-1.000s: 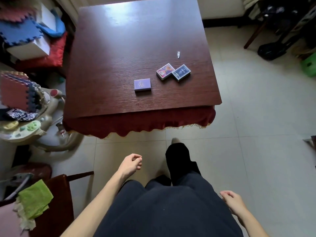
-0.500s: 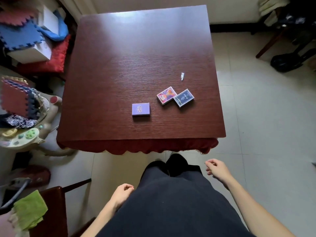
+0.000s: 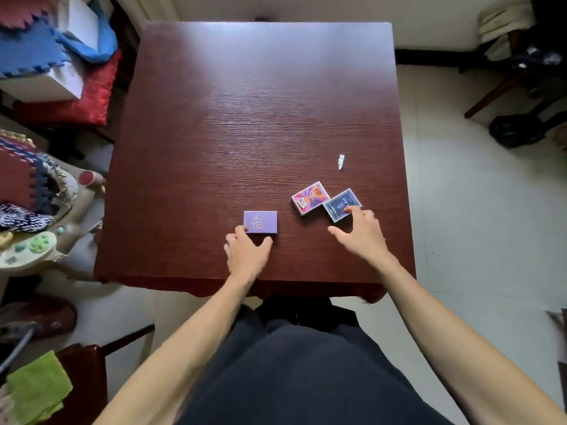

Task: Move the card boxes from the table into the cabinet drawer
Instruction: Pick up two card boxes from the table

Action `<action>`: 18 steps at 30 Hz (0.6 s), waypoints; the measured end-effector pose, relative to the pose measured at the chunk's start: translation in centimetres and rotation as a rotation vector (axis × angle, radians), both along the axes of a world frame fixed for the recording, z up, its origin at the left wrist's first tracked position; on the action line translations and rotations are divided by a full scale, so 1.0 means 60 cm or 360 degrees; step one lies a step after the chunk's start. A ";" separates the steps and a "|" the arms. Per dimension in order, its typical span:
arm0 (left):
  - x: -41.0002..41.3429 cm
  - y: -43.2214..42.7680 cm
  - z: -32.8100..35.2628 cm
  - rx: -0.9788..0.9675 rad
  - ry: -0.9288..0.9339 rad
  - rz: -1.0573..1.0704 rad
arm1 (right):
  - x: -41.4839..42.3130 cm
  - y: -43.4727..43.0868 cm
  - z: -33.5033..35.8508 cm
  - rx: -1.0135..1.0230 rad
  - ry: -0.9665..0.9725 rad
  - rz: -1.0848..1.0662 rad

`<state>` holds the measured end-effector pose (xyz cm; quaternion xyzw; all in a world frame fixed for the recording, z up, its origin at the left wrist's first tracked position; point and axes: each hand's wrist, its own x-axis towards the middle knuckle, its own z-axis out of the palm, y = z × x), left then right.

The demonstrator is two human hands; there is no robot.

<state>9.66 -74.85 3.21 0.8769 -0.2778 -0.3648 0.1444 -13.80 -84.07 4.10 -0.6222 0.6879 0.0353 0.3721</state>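
Observation:
Three card boxes lie near the front of the dark wooden table (image 3: 245, 118). A purple box (image 3: 260, 221) lies left, a pink patterned box (image 3: 310, 197) in the middle, a dark blue box (image 3: 340, 205) touching it on the right. My left hand (image 3: 247, 251) rests on the table just in front of the purple box, thumb and a finger touching its near corners, the box still flat. My right hand (image 3: 360, 233) hovers spread over the blue box, a fingertip on its near edge. No cabinet drawer is in view.
A small white scrap (image 3: 341, 161) lies behind the boxes. Foam mats, cushions and a white box (image 3: 61, 56) pile up left of the table, with a baby toy seat (image 3: 40, 234) below. A chair with green cloth (image 3: 36, 388) stands near left. Tiled floor spreads right.
I have stepped up to the table. Both hands rose from beside my legs and reached onto the tabletop, left to the purple box, right to the blue box.

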 end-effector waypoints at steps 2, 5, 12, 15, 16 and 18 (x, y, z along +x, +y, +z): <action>-0.005 -0.042 -0.007 0.0041 -0.0039 0.0063 | 0.028 -0.040 -0.009 -0.0008 0.0131 0.0052; -0.010 -0.073 -0.023 0.0165 -0.0052 0.0025 | 0.050 -0.074 -0.030 -0.0017 0.0253 0.0068; -0.019 -0.091 -0.057 0.0271 -0.0223 -0.0119 | 0.055 -0.102 -0.068 0.0074 0.0342 0.0155; -0.013 -0.089 -0.062 0.0241 -0.0277 -0.0149 | 0.053 -0.104 -0.071 0.0032 0.0329 0.0164; -0.011 -0.088 -0.062 0.0233 -0.0279 -0.0162 | 0.050 -0.103 -0.071 0.0017 0.0319 0.0163; -0.005 -0.084 -0.059 0.0226 -0.0245 -0.0180 | 0.039 -0.097 -0.069 -0.0001 0.0277 0.0134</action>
